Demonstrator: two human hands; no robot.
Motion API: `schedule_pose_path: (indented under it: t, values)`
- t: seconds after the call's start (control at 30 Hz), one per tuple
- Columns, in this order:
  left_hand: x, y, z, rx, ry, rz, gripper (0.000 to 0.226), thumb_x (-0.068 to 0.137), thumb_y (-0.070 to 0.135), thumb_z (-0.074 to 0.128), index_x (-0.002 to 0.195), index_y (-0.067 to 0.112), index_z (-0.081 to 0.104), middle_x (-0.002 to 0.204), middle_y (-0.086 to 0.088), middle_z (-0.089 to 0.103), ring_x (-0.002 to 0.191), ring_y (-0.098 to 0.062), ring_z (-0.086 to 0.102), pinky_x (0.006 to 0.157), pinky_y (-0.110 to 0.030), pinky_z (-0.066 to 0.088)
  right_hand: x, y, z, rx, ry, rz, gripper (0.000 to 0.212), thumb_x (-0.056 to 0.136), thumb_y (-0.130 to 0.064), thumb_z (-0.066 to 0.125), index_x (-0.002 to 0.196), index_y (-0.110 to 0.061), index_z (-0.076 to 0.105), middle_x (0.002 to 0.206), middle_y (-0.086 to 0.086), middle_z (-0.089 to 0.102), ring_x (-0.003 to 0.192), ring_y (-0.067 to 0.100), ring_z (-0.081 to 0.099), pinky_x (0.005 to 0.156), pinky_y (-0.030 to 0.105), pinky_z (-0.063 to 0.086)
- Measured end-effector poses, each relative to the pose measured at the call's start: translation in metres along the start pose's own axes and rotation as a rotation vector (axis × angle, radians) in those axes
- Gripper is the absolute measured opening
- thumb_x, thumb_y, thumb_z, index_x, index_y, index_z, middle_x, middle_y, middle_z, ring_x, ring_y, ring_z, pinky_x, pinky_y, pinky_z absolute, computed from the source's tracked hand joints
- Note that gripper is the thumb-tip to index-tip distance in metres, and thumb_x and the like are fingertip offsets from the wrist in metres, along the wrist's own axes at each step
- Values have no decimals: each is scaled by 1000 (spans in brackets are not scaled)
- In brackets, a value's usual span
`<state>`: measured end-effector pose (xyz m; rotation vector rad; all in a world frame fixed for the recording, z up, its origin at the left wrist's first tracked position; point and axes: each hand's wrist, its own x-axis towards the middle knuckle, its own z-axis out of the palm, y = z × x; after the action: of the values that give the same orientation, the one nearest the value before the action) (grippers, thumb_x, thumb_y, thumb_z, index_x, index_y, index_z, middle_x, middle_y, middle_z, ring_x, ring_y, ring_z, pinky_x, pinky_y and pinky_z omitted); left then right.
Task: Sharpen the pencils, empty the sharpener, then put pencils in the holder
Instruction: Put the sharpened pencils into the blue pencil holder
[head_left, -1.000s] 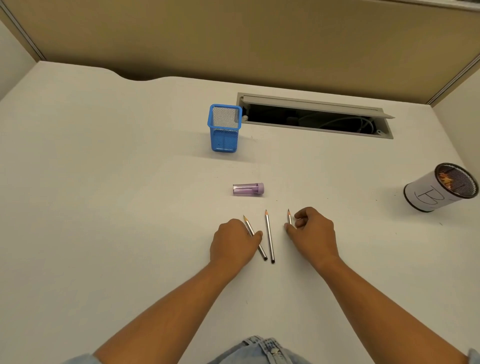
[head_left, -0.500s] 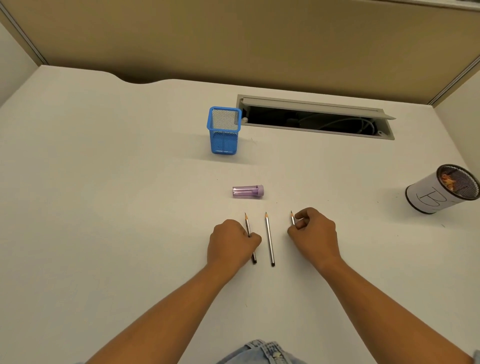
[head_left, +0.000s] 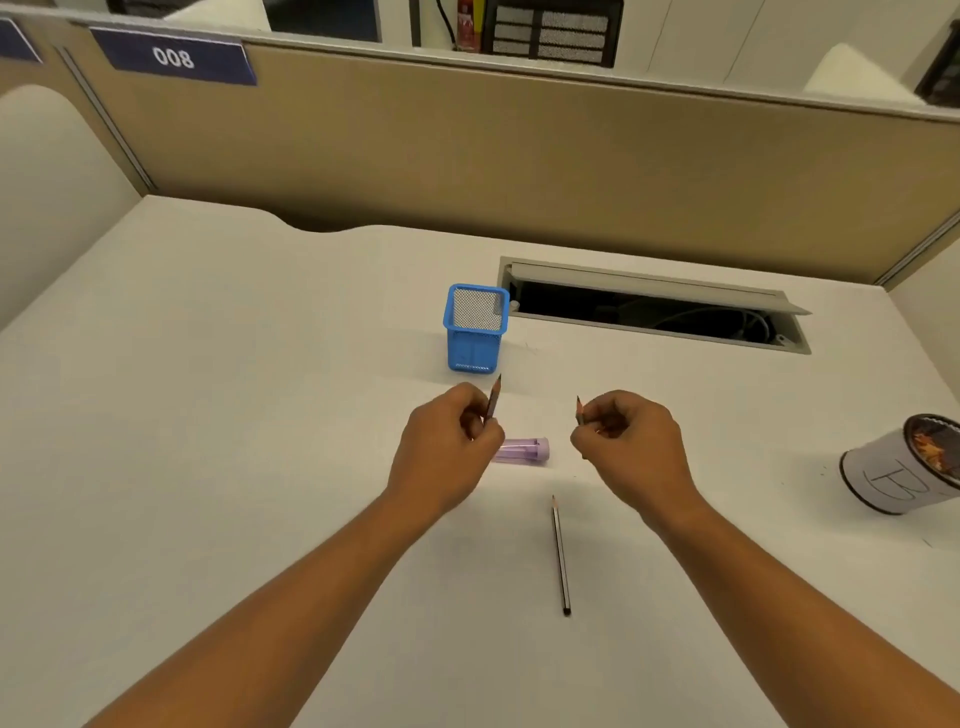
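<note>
Here the white table (head_left: 208, 467) fills most of the view, backed at twelve o'clock by a tan partition (head_left: 519, 156) bearing a blue "008" label (head_left: 174, 57). An open cable tray (head_left: 654, 312) sits at one o'clock, the blue mesh holder (head_left: 475, 330) beside it, a white cup (head_left: 893, 475) at three. Left hand (head_left: 441, 457) fingers grip a pencil (head_left: 493, 397); right hand (head_left: 634, 447) fingers pinch another pencil (head_left: 578, 408). Between them lies the purple sharpener (head_left: 524, 450); the third pencil (head_left: 560, 553) rests at six.
</note>
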<state>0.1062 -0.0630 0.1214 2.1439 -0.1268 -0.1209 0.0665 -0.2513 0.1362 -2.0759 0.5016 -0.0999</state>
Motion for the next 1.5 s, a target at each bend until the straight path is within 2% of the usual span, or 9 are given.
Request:
schedule_pose_path:
  t: [0.23,0.43,0.6,0.67,0.77,0.9,1.03,1.3,1.5]
  values:
    - [66,29,-39,106,69,110,7,84,15,67,90,18,66,73,7,64,65,-11,60,65,-27,55,51,-64,5,-62,3,-205,13,78,-11,76,88,-13,68,77,2,70,69,14,66,62,24,54]
    - [99,31,-43,186,122,153,12,88,31,66,95,20,68,89,3,72,78,-15,66,72,-37,62,90,-84,23,-145,11,-327,8,84,-21,75,89,-16,71,74,-8,64,65,4,58,57,13,42]
    - [115,30,-37,213,146,133,14,88,28,67,94,15,66,90,-5,73,80,-20,65,64,-33,61,121,-82,43,-275,-32,-366,16,92,-21,64,101,-14,75,81,-2,68,63,3,53,57,11,37]
    - [123,29,-35,193,161,128,10,88,22,67,92,13,66,87,-7,73,80,-22,66,63,-34,59,131,-82,48,-331,-52,-373,19,94,-18,60,104,-14,76,82,1,69,62,6,53,60,16,42]
    - [135,22,-30,224,144,129,14,90,26,66,98,16,69,102,-11,76,88,-21,66,67,-37,61,140,-81,54,-453,-46,-405,16,91,-20,63,100,-17,76,88,2,74,76,15,65,74,32,57]
    - [149,11,-23,361,101,111,26,92,34,62,113,20,70,116,-9,73,102,-23,64,84,-39,54,151,-82,61,-601,-66,-424,8,86,-22,67,90,-21,74,85,2,74,79,21,66,73,37,59]
    - [157,4,-20,591,-3,50,27,93,37,57,114,25,70,117,-5,71,100,-23,61,82,-34,33,159,-83,73,-796,-140,-447,18,85,-15,68,100,-21,75,99,7,75,87,26,67,75,37,59]
    - [161,-1,-18,622,-31,71,27,92,39,59,103,18,73,102,-8,74,76,-22,57,76,-36,48,165,-88,92,-914,-224,-464,20,83,-16,69,102,-18,74,95,9,73,84,28,67,66,33,56]
    - [159,-4,-17,534,-71,53,34,89,40,65,111,16,72,110,-9,74,88,-25,69,77,-35,56,164,-82,94,-863,-272,-440,19,85,-15,67,101,-17,76,93,7,74,81,24,68,73,37,61]
